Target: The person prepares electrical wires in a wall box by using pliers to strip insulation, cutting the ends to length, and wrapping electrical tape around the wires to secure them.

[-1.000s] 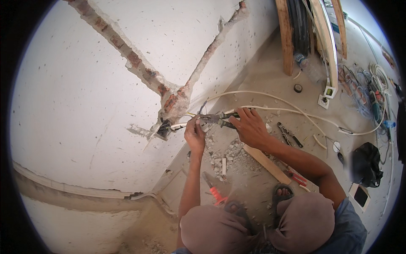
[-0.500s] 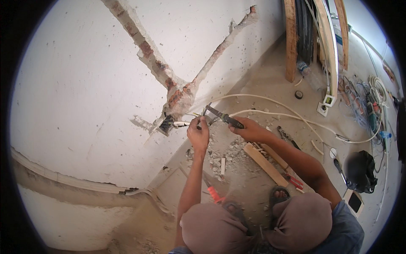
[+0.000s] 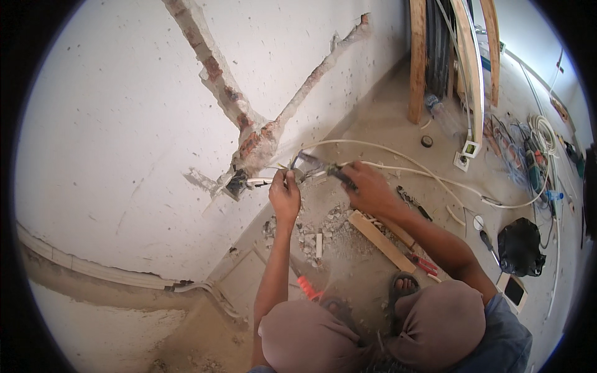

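My left hand is raised beside the wall box, fingers pinched on the stripped end of a white cable that comes out of it. Thin coloured wires show at the fingertips, and a small grey piece lies against them. My right hand is closed round a slim knife-like tool with a black and green handle. Its front end points at the left fingertips and is smeared by motion, so whether it touches the wires cannot be told.
Rubble and a wooden plank lie on the floor before me. A red-handled tool is near my feet, pliers to the right. Looped white cable, a black bag and upright boards stand farther right.
My right hand has turned and shifted slightly, and the tool has swung and blurred near the left fingertips. The left hand keeps its pinch. The whole view has moved a little.
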Demonstrator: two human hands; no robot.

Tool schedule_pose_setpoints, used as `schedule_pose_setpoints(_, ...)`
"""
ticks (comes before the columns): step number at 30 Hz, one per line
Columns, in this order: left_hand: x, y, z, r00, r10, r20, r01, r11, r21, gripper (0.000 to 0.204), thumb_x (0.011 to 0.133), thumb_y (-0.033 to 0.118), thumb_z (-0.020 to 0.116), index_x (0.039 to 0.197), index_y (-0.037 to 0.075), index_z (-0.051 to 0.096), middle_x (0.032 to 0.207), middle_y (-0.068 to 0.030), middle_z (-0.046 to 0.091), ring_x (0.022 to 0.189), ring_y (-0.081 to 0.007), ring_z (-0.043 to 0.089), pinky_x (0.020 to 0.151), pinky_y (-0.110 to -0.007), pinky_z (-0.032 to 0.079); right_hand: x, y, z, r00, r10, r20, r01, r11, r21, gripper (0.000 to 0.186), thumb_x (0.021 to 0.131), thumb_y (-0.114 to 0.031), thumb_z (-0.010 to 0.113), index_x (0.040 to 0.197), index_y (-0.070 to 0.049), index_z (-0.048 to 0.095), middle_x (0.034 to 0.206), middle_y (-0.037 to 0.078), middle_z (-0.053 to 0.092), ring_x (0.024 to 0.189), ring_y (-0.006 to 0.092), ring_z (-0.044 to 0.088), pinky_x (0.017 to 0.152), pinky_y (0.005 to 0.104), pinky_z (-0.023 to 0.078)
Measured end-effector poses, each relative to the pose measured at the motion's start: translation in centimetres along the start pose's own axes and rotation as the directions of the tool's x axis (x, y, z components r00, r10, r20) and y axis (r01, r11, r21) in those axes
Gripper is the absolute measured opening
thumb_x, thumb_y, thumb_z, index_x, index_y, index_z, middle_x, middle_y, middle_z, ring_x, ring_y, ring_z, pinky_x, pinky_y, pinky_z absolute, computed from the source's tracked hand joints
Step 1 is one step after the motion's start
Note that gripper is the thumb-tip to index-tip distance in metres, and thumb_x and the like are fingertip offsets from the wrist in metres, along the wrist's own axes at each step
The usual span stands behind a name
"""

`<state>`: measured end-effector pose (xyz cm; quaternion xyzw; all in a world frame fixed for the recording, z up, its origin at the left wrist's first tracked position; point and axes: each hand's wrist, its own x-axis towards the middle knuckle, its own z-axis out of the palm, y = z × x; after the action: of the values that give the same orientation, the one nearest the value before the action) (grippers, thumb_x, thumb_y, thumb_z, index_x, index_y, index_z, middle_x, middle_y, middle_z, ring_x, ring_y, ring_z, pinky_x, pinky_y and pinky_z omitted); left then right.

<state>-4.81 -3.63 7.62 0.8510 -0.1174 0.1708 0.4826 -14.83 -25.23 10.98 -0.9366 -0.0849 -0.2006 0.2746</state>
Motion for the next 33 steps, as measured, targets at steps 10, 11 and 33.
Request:
schedule_pose_setpoints(10, 0.0, -1.7, 0.3, 0.991, 0.119, -0.056, -0.121, 0.992, -0.036, 0.032, 0.105, 0.028, 0.054, 0.098, -0.001, 0.065, 0.076, -0.0157, 0.064, 0.066, -0.0231, 0.059, 0.066, -0.038, 0.049, 3.8, 1.1, -2.9, 0.955, 0.061, 0.291, -0.015, 0.987, -0.158, 0.028, 0.090, -0.021, 0.062, 0.115, -0.009, 0.062, 0.107, 0.018, 0.058, 0.099, 0.0397, 0.062, 0.084, 0.0529, 0.048)
schedule_pose_setpoints(11, -0.1, -1.6, 0.2, 0.993, 0.114, -0.045, -0.115, 0.993, -0.038, 0.032, 0.105, 0.029, 0.054, 0.097, -0.001, 0.064, 0.075, -0.0147, 0.063, 0.065, -0.0221, 0.058, 0.065, -0.038, 0.048, 4.1, 1.3, -2.7, 0.950, 0.049, 0.308, 0.003, 0.986, -0.166, 0.029, 0.090, -0.021, 0.061, 0.116, -0.009, 0.062, 0.107, 0.019, 0.059, 0.099, 0.0404, 0.062, 0.085, 0.0537, 0.048)
schedule_pose_setpoints(33, 0.0, 0.2, 0.2, 0.999, -0.008, -0.043, 0.012, 0.996, 0.090, 0.035, 0.099, 0.032, 0.060, 0.095, 0.000, 0.073, 0.069, -0.0158, 0.066, 0.065, -0.0272, 0.062, 0.067, -0.040, 0.048, 3.0, 1.8, 0.2, 0.957, 0.091, 0.276, -0.126, 0.986, 0.110, 0.029, 0.094, -0.024, 0.059, 0.117, -0.006, 0.061, 0.102, 0.023, 0.061, 0.098, 0.0430, 0.062, 0.086, 0.0528, 0.048)
